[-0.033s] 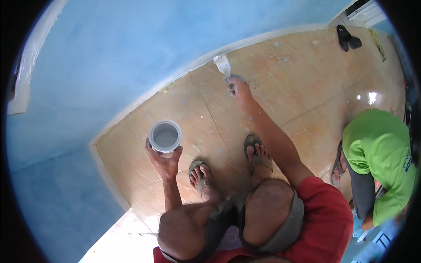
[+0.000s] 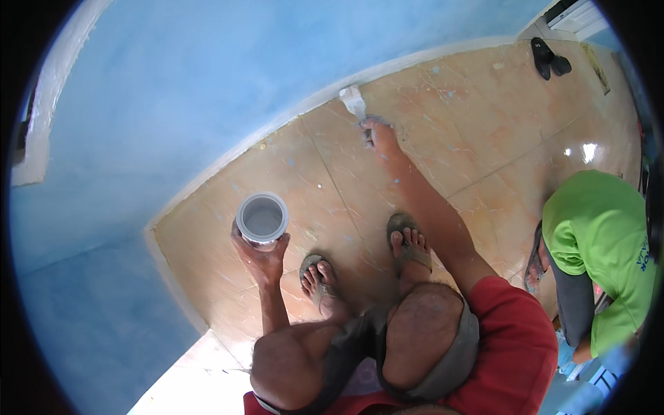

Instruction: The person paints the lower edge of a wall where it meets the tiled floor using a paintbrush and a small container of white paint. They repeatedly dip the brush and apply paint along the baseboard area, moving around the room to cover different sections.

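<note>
My left hand (image 2: pixel 261 254) is wrapped round the lower part of a round, open paint tub (image 2: pixel 263 239), held over the floor left of my feet. Greyish-white colour shows inside its rim. With my arm stretched forward, my right hand (image 2: pixel 379 133) grips a paintbrush (image 2: pixel 355 105) whose bristles look white. The brush tip touches or nearly touches the white strip (image 2: pixel 297 111) along the foot of the blue wall (image 2: pixel 207 76). Pale paint smears cover the fingers of my right hand, and the brush handle is mostly hidden in them.
Tan floor tiles (image 2: pixel 477 138) with paint spots spread round my sandalled feet. A person in a green shirt (image 2: pixel 598 228) crouches close on my right. Black slippers (image 2: pixel 546 61) lie near the wall at the far right, beside a doorway. The wall turns a corner at my left.
The view has shifted very slightly. Brush and paint tub stay in my hands, at nearly the same places.
</note>
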A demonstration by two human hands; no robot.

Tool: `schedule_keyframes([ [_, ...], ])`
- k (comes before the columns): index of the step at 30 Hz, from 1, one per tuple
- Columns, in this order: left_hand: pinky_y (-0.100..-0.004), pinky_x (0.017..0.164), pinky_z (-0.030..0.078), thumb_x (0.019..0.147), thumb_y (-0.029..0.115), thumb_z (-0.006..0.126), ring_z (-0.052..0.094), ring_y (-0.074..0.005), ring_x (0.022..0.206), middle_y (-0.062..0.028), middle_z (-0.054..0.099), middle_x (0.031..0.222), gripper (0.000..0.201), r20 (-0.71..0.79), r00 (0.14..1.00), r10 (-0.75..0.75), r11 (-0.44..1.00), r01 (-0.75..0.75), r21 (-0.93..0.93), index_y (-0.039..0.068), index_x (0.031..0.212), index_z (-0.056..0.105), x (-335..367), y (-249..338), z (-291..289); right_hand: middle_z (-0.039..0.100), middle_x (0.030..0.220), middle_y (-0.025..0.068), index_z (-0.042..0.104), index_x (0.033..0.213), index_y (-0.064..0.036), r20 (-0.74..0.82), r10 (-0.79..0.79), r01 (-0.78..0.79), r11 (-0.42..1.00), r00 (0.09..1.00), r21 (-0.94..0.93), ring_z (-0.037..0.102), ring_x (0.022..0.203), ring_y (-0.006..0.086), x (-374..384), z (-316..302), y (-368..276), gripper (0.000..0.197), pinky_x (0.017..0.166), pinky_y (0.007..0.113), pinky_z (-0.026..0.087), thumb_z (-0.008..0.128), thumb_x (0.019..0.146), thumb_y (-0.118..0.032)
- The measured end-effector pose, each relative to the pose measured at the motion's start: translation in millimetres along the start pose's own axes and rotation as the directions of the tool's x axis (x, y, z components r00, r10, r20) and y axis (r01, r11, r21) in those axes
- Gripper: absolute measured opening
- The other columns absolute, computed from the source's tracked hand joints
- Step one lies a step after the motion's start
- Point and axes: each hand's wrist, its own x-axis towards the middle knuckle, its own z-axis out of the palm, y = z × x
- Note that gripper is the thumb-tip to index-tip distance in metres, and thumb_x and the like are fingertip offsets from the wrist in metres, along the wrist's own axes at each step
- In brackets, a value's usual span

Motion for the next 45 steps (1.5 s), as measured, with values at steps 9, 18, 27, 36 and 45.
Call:
schedule_keyframes([
  [9, -0.0476, 0.11, 0.05, 0.07, 0.016, 0.095, 0.059, -0.0295, 0.132, -0.0164, 0.055, 0.143, 0.103, 0.014, 0.999, -0.045, 0.998, 0.046, -0.051, 0.001, 0.156, 0.04, 0, -2, -3, 0.058, 0.074, -0.0017, 0.064, 0.105, -0.0086, -0.471, -0.642, 0.576, 0.762, 0.605, -0.297, 0.054, 0.057, 0.0092, 138, -129, -55, 0.013, 0.047, 0.028, 0.042, 0.068, 0.093, -0.007],
  [18, -0.0491, 0.111, 0.049, 0.067, 0.02, 0.097, 0.058, -0.0325, 0.133, -0.0182, 0.055, 0.145, 0.109, 0.007, 0.996, -0.094, 0.994, 0.094, -0.052, 0.0, 0.157, 0.04, 10, 3, 5, 0.061, 0.08, 0.004, 0.063, 0.1, -0.0056, -0.24, -0.55, 0.468, 0.822, 0.8, -0.325, 0.058, 0.074, 0.0162, 35, 87, 66, 0.015, 0.067, 0.038, 0.05, 0.073, 0.091, -0.011],
  [27, -0.0497, 0.115, 0.046, 0.068, 0.023, 0.098, 0.057, -0.0337, 0.135, -0.0178, 0.054, 0.147, 0.11, 0.006, 0.997, -0.079, 0.996, 0.079, -0.051, 0.0, 0.158, 0.039, 11, -5, 10, 0.06, 0.073, 0.0007, 0.068, 0.088, -0.0044, 0.085, -0.4, 0.382, 0.759, 0.912, -0.528, 0.052, 0.07, 0.011, 48, -23, -19, 0.01, 0.061, 0.036, 0.047, 0.072, 0.092, -0.012],
  [36, -0.0497, 0.114, 0.047, 0.068, 0.021, 0.097, 0.057, -0.0329, 0.135, -0.0176, 0.054, 0.147, 0.109, 0.04, 0.993, -0.111, 0.993, 0.113, -0.039, 0.001, 0.158, 0.039, 8, -9, 5, 0.069, 0.083, -0.0003, 0.078, 0.099, -0.0028, -0.172, -0.585, 0.414, 0.723, 0.792, -0.552, 0.062, 0.073, 0.0098, 139, -197, -145, 0.014, 0.064, 0.028, 0.049, 0.079, 0.086, -0.005],
  [45, -0.0496, 0.113, 0.048, 0.07, 0.026, 0.098, 0.057, -0.0325, 0.135, -0.0174, 0.055, 0.147, 0.109, -0.001, 0.993, -0.116, 0.993, 0.116, 0.036, 0.0, 0.158, 0.039, 4, -8, -14, 0.068, 0.073, 0.0059, 0.075, 0.103, 0.0018, -0.533, -0.568, 0.658, 0.752, 0.627, -0.027, 0.064, 0.06, 0.0173, 166, -231, -138, 0.018, 0.051, 0.036, 0.05, 0.073, 0.09, -0.01],
])
